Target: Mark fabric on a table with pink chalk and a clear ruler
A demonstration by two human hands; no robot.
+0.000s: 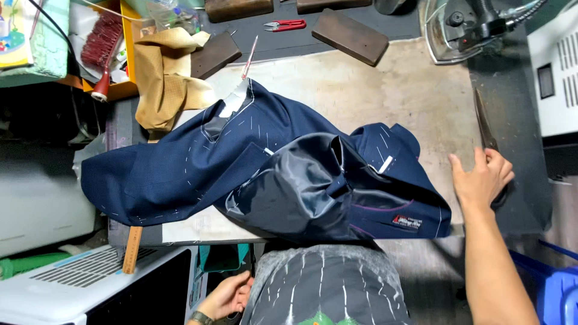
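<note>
A navy jacket point(241, 162) with white basting stitches lies spread over the beige pressing table point(373, 90), its dark lining point(301, 192) turned up in the middle. My right hand point(481, 177) rests at the table's right edge, closed around the handles of large tailor's shears point(483, 123) whose blades point away from me. My left hand point(227, 296) is low at the near edge, below the table, fingers curled against the side of a plastic-covered dark garment point(325, 286) with white stitch lines; what it grips is hidden.
Wooden blocks point(349, 36) and red thread snips point(286, 24) lie at the far edge. A steam iron point(463, 27) stands at the back right. Tan cloth point(165, 72) is heaped at the back left beside a yellow tray point(120, 54). A wooden ruler point(132, 250) hangs off the near left.
</note>
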